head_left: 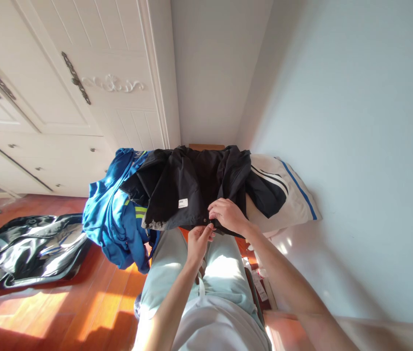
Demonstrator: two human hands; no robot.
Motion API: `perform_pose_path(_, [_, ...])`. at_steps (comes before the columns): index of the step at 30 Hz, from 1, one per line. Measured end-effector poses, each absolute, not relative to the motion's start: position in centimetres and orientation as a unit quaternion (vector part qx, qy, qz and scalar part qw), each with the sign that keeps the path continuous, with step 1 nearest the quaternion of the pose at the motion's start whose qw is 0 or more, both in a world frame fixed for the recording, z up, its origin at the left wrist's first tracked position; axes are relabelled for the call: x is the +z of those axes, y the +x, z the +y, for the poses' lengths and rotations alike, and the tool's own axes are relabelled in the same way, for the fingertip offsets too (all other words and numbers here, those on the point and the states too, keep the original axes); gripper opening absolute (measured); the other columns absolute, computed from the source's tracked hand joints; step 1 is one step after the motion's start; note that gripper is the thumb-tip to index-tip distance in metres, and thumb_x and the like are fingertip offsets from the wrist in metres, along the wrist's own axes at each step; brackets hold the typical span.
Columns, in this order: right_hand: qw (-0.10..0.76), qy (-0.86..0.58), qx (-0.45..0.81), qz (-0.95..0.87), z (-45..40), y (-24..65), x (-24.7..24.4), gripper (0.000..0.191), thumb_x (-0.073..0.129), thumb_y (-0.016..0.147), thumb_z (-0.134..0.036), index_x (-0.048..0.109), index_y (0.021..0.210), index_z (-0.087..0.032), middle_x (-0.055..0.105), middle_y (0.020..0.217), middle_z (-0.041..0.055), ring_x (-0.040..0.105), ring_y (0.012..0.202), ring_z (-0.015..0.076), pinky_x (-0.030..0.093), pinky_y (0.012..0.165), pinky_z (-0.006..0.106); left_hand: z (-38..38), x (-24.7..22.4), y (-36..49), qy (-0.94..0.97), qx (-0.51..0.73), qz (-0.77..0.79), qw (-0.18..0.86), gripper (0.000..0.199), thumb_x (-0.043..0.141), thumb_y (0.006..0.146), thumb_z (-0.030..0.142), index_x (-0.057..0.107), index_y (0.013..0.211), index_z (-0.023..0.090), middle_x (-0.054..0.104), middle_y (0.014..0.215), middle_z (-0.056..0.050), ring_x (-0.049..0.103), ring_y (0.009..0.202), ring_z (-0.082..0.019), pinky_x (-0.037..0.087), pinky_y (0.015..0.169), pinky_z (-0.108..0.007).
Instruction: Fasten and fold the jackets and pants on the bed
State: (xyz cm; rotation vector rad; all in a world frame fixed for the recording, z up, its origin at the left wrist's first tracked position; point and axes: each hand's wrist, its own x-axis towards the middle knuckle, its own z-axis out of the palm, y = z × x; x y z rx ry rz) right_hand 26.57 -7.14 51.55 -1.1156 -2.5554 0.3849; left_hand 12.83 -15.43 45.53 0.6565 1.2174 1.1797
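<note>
Together, our left hand (198, 240) and right hand (227, 214) pinch the near edge of a black jacket (195, 183), its hem towards us, its longer spread crosswise. Left lies a blue jacket (106, 214); farther left, a shiny black bag (27, 248), contents unclear, on wooden floor (115, 292). Rightward stands a pale wall (345, 122).

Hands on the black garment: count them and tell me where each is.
2. The left hand is at the lower edge of the black garment; the right hand is above and to its right, on the cloth.
</note>
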Motion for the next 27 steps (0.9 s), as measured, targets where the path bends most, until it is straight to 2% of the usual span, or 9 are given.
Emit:
perform_pose_path(4, [0.097, -0.356, 0.129, -0.92, -5.2, 25.7, 52.2, 0.019, 0.065, 0.087, -0.01, 0.075, 0.077, -0.022, 0.074, 0.108, 0.0012, 0.063, 0.105, 0.0183, 0.043, 0.089, 0.034, -15.3, 46.0, 12.3, 0.291, 0.517, 0.54, 0.597, 0.043, 0.076, 0.072, 0.053, 0.077, 0.074, 0.011, 0.073, 0.068, -0.011, 0.063, 0.06, -0.017, 0.047, 0.057, -0.024])
perform_pose_path(10, [0.057, -0.341, 0.097, -0.933, -4.0, 25.2, 52.5, 0.019, 0.064, 0.088, -0.012, 0.076, 0.077, -0.021, 0.075, 0.101, 0.0022, 0.065, 0.095, 0.018, 0.04, 0.099, 0.035, -15.1, 46.5, 12.2, 0.301, 0.513, 0.545, 0.59, 0.042, 0.073, 0.075, 0.054, 0.077, 0.072, 0.012, 0.073, 0.069, -0.01, 0.06, 0.057, -0.016, 0.044, 0.055, -0.024])
perform_pose_path(13, [0.066, -0.41, 0.045, -0.909, -2.5, 26.2, 52.0, 0.019, 0.06, 0.093, -0.016, 0.076, 0.082, -0.02, 0.075, 0.093, 0.0036, 0.066, 0.089, 0.0176, 0.038, 0.103, 0.035, -15.4, 46.3, 12.3, 0.309, 0.501, 0.548, 0.594, 0.041, 0.072, 0.074, 0.053, 0.077, 0.07, 0.012, 0.07, 0.062, -0.008, 0.059, 0.056, -0.016, 0.042, 0.055, -0.024])
perform_pose_path(18, [0.076, -0.463, 0.003, -0.883, 0.5, 28.0, 51.2, 0.021, 0.058, 0.093, -0.016, 0.076, 0.082, -0.018, 0.074, 0.091, 0.0059, 0.065, 0.087, 0.019, 0.043, 0.092, 0.032, -15.9, 45.5, 12.9, 0.318, 0.476, 0.553, 0.606, 0.041, 0.072, 0.074, 0.053, 0.077, 0.069, 0.013, 0.068, 0.057, -0.008, 0.058, 0.054, -0.016, 0.038, 0.053, -0.024])
perform_pose_path(27, [0.099, -0.437, -0.023, -0.894, 3.4, 28.0, 51.9, 0.018, 0.061, 0.093, -0.019, 0.075, 0.081, -0.021, 0.074, 0.102, 0.0045, 0.063, 0.098, 0.0202, 0.035, 0.106, 0.038, -16.4, 45.2, 13.2, 0.299, 0.469, 0.551, 0.622, 0.044, 0.072, 0.072, 0.056, 0.077, 0.071, 0.013, 0.069, 0.061, -0.009, 0.058, 0.055, -0.016, 0.041, 0.057, -0.025])
